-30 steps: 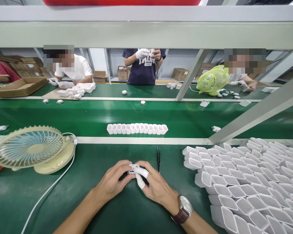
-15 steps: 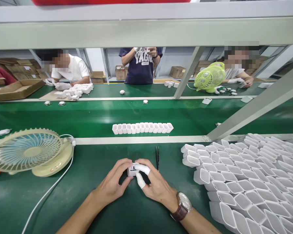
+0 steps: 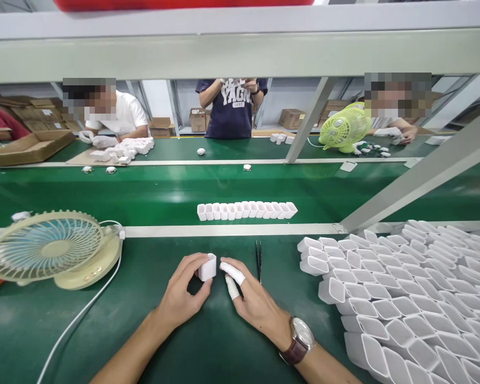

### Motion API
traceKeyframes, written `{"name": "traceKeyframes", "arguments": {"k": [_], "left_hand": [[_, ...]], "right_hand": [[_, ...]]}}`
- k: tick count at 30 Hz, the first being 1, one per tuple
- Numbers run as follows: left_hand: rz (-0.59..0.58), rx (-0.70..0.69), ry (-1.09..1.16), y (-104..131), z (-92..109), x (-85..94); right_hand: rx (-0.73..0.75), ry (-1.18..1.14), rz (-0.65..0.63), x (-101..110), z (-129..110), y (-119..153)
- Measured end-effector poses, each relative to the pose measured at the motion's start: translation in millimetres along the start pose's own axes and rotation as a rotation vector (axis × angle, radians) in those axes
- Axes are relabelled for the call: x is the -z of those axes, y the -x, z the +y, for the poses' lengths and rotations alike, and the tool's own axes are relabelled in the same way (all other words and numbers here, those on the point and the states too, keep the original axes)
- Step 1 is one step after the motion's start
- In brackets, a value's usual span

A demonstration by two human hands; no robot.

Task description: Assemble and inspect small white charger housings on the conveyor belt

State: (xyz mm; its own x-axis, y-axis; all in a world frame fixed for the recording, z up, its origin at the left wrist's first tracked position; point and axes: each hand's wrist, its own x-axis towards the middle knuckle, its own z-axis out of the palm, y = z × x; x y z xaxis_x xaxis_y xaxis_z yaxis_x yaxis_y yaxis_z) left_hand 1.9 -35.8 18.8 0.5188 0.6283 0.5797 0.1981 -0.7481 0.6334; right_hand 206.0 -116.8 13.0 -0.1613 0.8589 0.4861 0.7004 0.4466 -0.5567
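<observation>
A small white cup (image 3: 208, 269) was held by the left hand (image 3: 184, 290), gripped between the fingers and the thumb, above the near middle of the green bench (image 3: 208, 346); whether the bench was touched by its base could not be told. Nothing was seen to be held by the right hand (image 3: 256, 301), which was placed just beside the cup, apart from it, with only a narrow gap left between forefinger and thumb. Both of these digits were wrapped in white covers, and a watch (image 3: 303, 332) was worn on the right wrist.

Black tweezers (image 3: 258, 261) were laid just beyond the right hand. On the right, many white containers (image 3: 370, 352) were packed together, their mouths visible. A row of white cups (image 3: 247, 210) was lined up on the green belt (image 3: 144, 194) beyond the bench. On the left, a cream fan (image 3: 56, 249) was set with its white cable (image 3: 84, 309) trailed towards the near edge. At the far side, small white parts were handled by co-workers wearing gloves.
</observation>
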Motion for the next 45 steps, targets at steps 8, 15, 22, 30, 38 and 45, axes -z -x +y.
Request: {"name": "traceKeyframes", "arguments": {"k": [8,15,22,30,38,45], "left_hand": [[0.029,0.305,0.210,4.1,-3.8,-2.8],[-0.061,0.578,0.662,3.7,1.0,-6.9],[0.015,0.688,0.626,0.7,-2.4,-5.1],[0.264,0.725,0.640,-7.5,-2.3,-2.4],[0.268,0.737,0.654,-9.5,0.5,-3.0],[0.320,0.753,0.704,-13.0,-2.8,-3.6]], "right_hand": [[0.007,0.000,-0.008,0.0,-2.0,-0.2],[0.016,0.015,-0.011,5.4,-9.8,-4.2],[0.027,0.005,0.019,0.3,-2.2,-0.9],[0.019,0.006,-0.057,-1.2,-0.4,1.0],[0.035,0.002,-0.040,-0.6,-2.2,-1.1],[0.051,-0.005,-0.031,-0.8,-1.2,-1.5]]}}
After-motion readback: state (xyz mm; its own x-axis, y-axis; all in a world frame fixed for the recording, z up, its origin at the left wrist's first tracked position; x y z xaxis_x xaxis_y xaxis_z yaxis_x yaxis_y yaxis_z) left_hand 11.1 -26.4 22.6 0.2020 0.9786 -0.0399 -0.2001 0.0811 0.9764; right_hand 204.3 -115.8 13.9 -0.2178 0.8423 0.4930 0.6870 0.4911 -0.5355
